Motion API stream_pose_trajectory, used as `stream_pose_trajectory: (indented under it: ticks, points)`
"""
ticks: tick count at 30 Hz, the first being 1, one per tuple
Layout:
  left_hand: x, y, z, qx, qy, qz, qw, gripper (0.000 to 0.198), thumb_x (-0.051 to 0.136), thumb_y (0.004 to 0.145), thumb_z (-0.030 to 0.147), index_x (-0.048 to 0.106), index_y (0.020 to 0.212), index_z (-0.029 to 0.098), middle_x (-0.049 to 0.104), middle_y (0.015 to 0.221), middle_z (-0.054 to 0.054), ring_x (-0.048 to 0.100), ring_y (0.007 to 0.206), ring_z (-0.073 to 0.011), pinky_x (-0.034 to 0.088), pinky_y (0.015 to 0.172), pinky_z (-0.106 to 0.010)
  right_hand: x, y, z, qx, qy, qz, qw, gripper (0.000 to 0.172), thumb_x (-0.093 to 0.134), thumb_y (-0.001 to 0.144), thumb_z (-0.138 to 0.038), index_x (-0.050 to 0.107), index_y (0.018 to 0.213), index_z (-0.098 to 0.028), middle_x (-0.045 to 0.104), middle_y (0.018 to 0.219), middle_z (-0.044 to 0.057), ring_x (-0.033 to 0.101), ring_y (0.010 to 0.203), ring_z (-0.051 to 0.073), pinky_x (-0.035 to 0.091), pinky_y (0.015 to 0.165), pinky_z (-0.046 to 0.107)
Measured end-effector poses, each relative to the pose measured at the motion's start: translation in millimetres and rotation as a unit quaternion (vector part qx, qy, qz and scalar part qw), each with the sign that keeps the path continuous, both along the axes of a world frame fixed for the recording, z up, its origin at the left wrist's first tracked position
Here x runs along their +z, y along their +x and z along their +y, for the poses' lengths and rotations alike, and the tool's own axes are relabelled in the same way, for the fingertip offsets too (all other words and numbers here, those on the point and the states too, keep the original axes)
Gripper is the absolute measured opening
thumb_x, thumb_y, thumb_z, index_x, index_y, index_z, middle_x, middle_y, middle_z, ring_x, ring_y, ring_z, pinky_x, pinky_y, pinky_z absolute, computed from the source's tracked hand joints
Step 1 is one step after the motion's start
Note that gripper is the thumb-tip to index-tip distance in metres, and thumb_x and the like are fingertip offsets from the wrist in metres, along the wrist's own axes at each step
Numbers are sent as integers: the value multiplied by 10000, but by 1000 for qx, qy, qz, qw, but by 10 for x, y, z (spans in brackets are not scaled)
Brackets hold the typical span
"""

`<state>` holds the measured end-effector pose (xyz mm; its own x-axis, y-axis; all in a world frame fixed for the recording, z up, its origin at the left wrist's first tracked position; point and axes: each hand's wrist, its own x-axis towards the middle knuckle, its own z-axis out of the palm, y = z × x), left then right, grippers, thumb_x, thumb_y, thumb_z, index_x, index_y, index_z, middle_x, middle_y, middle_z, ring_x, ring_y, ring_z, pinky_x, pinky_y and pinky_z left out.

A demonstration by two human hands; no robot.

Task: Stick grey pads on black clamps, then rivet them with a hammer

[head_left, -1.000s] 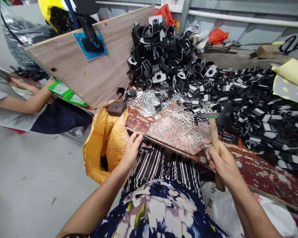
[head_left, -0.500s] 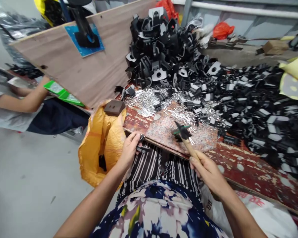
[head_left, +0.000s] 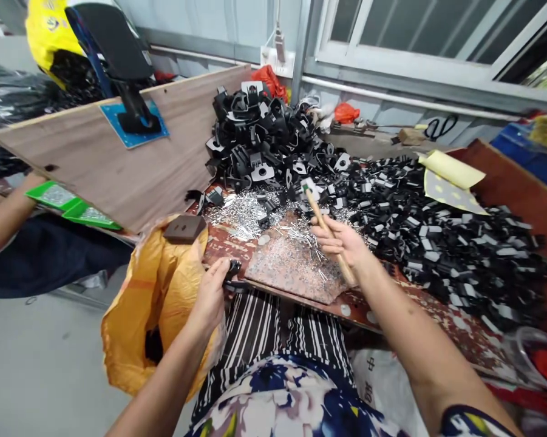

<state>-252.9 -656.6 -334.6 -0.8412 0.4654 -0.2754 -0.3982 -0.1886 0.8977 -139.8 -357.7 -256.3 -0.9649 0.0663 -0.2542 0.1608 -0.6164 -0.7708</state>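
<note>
Evidently R hand [head_left: 346,244] grips hammer [head_left: 317,210] mid-handle, prob. for control; L hand [head_left: 210,292] pinches blk part [head_left: 233,267] near surface [head_left: 227,241] edge.

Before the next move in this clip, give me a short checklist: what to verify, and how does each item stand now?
1. Hammer held by its handle in the right hand: ok.
2. Black part held in the left hand: ok.
3. Black part resting on the speckled slab: not ok, it is held off the slab's left end.
4. Slab free of loose nails: not ok, some lie on it.
5. Nail set in the black part: cannot tell, too small.
</note>
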Motion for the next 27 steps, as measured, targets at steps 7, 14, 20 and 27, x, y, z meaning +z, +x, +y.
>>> stream_pose_trajectory:
  ticks: [7,14,20,27]
  points:
    - [-82,-26,-207,35,12,10,999,501,867,706,581,641,910,184,572,667,50,476,493,-85,349,387,-170,-347,-138,-427,-2,56,-21,998,205,440,1079,-384,526,1009,-212,429,590,-107,189,361,37,240,293,106]
    - [-190,109,-183,-2,-34,27,999,470,736,828,641,622,897,190,478,553,81,352,387,-61,272,351,-168,-328,620,-645,-12,452,-85,888,317,575,994,-532,584,932,-221,527,662,-56,437,485,84,357,431,195]
    - [-255,119,-45,-58,-118,124,983,446,577,937,626,660,993,191,499,565,70,393,379,-88,290,366,-206,-503,1097,-813,8,638,-97,764,363,463,1057,-471,667,1233,-228,686,744,2,646,641,171,488,571,271]
    - [-310,37,11,-53,-215,278,935,428,459,1005,490,533,696,203,488,598,28,480,567,-138,360,557,-255,-337,1009,-1004,-31,736,6,676,499,475,1076,-299,466,1574,-324,696,1406,70,739,1147,236,620,917,374]
